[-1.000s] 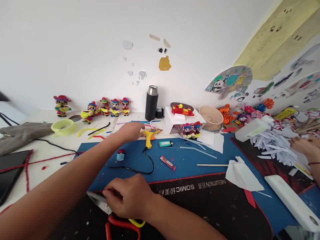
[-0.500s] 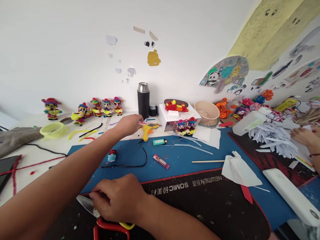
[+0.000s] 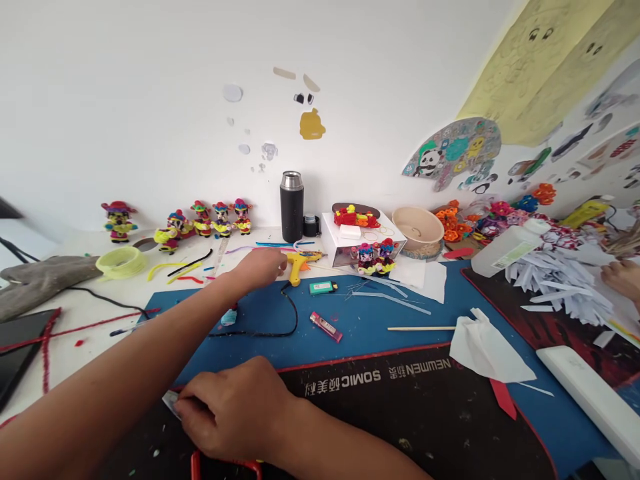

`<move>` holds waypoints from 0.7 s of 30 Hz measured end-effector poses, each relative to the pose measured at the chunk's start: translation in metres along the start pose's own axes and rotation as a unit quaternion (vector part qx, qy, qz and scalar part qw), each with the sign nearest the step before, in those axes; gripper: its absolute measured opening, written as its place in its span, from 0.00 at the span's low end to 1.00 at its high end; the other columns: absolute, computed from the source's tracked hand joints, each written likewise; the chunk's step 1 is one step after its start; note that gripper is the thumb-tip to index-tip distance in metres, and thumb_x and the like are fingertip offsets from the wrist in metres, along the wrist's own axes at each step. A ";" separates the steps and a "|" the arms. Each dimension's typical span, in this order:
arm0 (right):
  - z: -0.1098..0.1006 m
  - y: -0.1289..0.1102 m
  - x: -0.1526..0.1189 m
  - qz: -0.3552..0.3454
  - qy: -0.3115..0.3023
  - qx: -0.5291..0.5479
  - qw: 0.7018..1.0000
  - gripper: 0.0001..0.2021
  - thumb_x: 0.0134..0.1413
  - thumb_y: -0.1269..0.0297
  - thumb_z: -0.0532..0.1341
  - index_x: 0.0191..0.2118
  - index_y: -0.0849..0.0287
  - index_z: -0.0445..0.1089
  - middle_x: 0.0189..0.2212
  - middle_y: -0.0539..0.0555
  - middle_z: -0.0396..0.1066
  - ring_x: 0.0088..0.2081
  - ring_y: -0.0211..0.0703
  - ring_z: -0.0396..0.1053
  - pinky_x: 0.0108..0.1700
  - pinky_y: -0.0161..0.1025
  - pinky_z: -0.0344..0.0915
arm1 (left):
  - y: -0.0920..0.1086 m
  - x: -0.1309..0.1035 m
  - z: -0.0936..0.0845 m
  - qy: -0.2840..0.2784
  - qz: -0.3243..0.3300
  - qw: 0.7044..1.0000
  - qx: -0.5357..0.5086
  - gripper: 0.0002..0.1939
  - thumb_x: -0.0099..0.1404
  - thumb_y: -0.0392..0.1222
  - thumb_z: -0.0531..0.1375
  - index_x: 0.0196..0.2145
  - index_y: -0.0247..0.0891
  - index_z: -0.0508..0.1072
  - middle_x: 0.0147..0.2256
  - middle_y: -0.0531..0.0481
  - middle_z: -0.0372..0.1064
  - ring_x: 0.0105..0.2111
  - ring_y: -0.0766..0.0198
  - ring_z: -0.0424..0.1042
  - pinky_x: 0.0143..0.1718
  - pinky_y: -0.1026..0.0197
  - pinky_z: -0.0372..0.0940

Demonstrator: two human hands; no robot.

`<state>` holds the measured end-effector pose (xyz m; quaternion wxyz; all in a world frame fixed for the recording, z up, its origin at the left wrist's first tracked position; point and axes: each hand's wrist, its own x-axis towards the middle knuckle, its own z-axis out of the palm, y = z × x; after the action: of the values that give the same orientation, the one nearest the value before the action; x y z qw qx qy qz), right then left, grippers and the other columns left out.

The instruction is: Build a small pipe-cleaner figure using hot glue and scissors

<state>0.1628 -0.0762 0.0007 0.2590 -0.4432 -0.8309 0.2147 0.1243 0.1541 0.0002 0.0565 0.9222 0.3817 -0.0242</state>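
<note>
Glue gun, yellow, black cord

Scissors mostly hidden by right hand (handles cropped below).

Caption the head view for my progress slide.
Left hand at the glue gun, right hand over the scissors, with figurines standing by the wall.

Glue gun: smooth plastic; flask: matt black, shiny metal neck; pink lighter: glossy plastic; stick: wood; tissue: creased paper
</note>
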 end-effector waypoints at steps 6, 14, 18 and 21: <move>0.001 0.000 0.000 -0.023 0.003 -0.045 0.999 0.15 0.74 0.52 0.56 0.40 0.55 0.74 0.34 0.49 0.85 0.33 0.47 0.82 0.23 0.40 0.53 | 0.006 -0.001 0.000 0.006 0.006 1.000 -0.001 0.09 0.64 0.35 0.59 0.35 0.39 0.81 0.40 0.38 0.81 0.43 0.47 0.78 0.44 0.54 0.69; 0.012 0.007 0.000 -0.030 0.037 -0.041 0.998 0.12 0.70 0.53 0.59 0.38 0.54 0.73 0.33 0.45 0.84 0.32 0.44 0.82 0.24 0.38 0.55 | 0.026 -0.032 -0.019 0.071 0.032 0.994 -0.072 0.10 0.68 0.37 0.56 0.38 0.38 0.79 0.40 0.40 0.79 0.42 0.49 0.77 0.44 0.54 0.67; 0.017 0.009 -0.002 -0.032 0.056 -0.037 0.997 0.11 0.68 0.55 0.61 0.37 0.55 0.74 0.31 0.47 0.83 0.30 0.45 0.82 0.26 0.36 0.59 | 0.020 -0.076 -0.036 0.102 0.019 0.987 -0.126 0.09 0.68 0.39 0.56 0.38 0.40 0.77 0.40 0.45 0.78 0.40 0.54 0.75 0.42 0.57 0.66; 0.016 0.011 -0.005 -0.036 0.085 0.003 0.996 0.08 0.67 0.58 0.61 0.39 0.54 0.75 0.31 0.48 0.83 0.30 0.45 0.82 0.29 0.35 0.61 | 0.010 -0.116 -0.047 0.128 -0.020 0.969 -0.209 0.09 0.68 0.44 0.57 0.37 0.41 0.76 0.38 0.47 0.76 0.36 0.56 0.73 0.37 0.59 0.65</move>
<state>0.1620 -0.0765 -0.0192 0.3378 -0.4291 -0.8203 0.1697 0.0494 0.0712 0.0580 0.1978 0.8777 0.4007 0.1731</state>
